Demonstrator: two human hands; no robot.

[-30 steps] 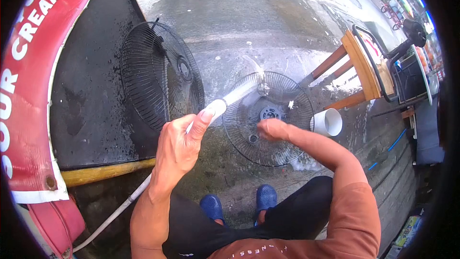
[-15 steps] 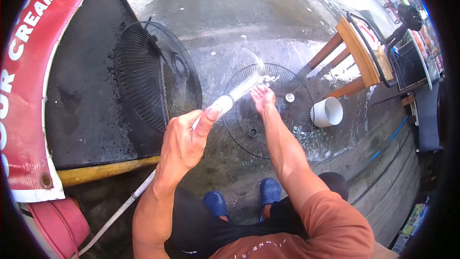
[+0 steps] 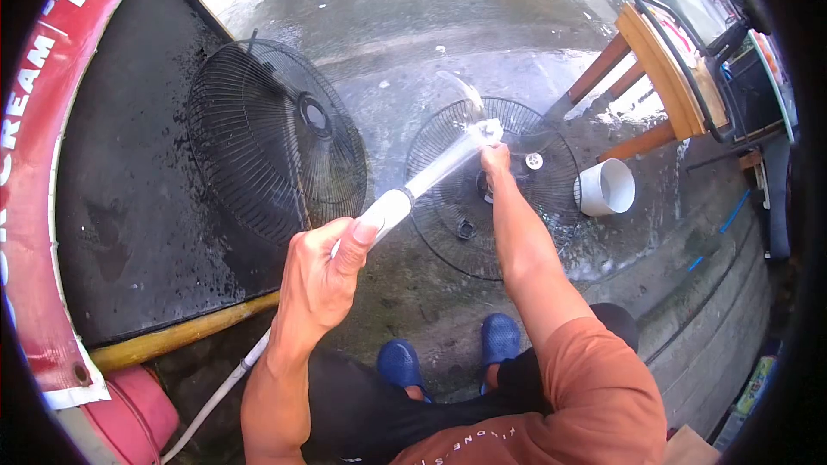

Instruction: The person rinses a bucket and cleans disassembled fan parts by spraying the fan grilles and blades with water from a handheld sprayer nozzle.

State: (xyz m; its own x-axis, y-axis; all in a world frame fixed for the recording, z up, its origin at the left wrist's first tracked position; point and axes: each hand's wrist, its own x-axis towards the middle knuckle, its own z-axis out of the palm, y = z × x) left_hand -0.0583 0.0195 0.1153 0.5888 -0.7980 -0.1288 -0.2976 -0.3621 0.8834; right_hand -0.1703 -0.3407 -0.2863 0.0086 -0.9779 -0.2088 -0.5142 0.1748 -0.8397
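Observation:
My left hand (image 3: 326,271) is wrapped around a white hand shower (image 3: 386,209), thumb along its top. Its pale hose (image 3: 226,386) runs down to the lower left. A jet of water leaves the sprayer and strikes at my right hand (image 3: 495,159), whose fingers are closed. Something small and white shows at the fingertips, blurred by splashing water. Below that hand a round black fan grille (image 3: 439,245) lies flat on the wet ground. One small white round piece (image 3: 534,161) rests on the grille.
Another black fan grille (image 3: 258,129) leans on a dark board (image 3: 121,207) at left. A white bucket-like container (image 3: 607,187) lies tipped by the flat grille's right edge. Beyond it stands a wooden stool (image 3: 642,77). A red banner (image 3: 52,164) hangs at far left.
My right hand has turned from an open palm to closed fingers in the water jet. The sprayer in my left hand keeps running and has shifted slightly down and left in view.

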